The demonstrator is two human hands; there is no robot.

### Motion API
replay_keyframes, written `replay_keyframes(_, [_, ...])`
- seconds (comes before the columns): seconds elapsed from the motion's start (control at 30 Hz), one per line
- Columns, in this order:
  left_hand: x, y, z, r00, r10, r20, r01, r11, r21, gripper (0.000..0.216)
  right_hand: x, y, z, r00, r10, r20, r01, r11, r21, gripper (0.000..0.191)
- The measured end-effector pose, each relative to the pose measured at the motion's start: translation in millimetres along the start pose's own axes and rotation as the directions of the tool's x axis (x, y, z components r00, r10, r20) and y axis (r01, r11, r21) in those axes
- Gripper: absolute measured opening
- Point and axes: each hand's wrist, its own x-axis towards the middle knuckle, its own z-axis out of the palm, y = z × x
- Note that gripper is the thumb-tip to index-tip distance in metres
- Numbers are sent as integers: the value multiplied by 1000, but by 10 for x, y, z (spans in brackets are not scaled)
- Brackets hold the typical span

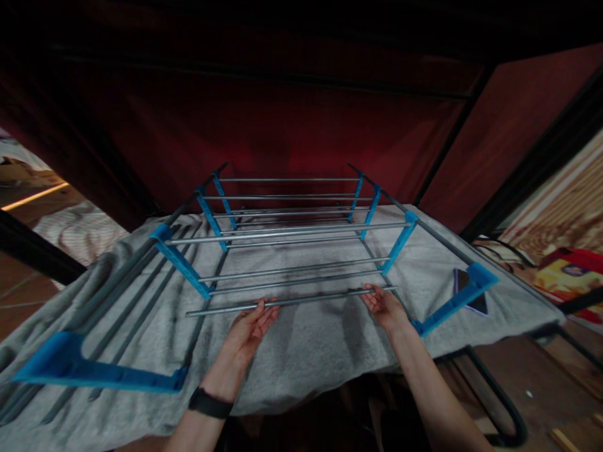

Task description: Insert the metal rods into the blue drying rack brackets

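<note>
A thin grey metal tube (311, 300) lies across both my hands, in front of a partly assembled rack. My left hand (257, 321) pinches it left of its middle, and my right hand (380, 304) grips it near its right end. The rack has blue plastic brackets (186, 267) joined by long side rails and several metal crossbars (292, 232). Its nearest blue brackets, one at the left (94, 367) and one at the right (455, 298), have no crossbar between them. The held tube's left end sticks out freely past my left hand.
Several loose grey tubes (136, 323) lie on the left of the grey blanket (301, 358) under the rack. A dark phone-like object (478, 301) rests behind the right bracket. A dark red panel (292, 132) stands at the back; a red-yellow package (572, 276) is far right.
</note>
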Motion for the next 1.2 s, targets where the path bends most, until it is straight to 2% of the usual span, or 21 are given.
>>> replay_keyframes(0.17, [81, 96, -117, 995, -3, -96, 1, 1000, -25, 22, 62, -142, -102, 998, -36, -50, 37, 999, 12, 21])
replay_keyframes(0.37, [110, 137, -164, 992, 7, -127, -13, 999, -48, 21, 89, -192, -170, 993, -79, -82, 81, 997, 15, 18])
replay_keyframes(0.6, [4, 13, -30, 1000, 12, -5, -12, 1000, 18, 18, 73, -138, -150, 994, -76, -72, 76, 997, -9, 19])
replay_keyframes(0.83, [-10, -103, 31, 998, -45, 47, 43, 998, 42, 17, 31, -176, -118, 994, -65, -91, 63, 998, -30, 22])
replay_keyframes(1.0, [3, -126, 9, 998, -33, 56, 31, 999, 32, 14, 19, -185, -101, 993, -77, -90, 74, 997, -35, 24])
replay_keyframes(1.2, [-30, -189, 73, 992, 21, 122, -23, 1000, 15, 10, 38, -144, -136, 993, -84, -82, 81, 996, -44, 20])
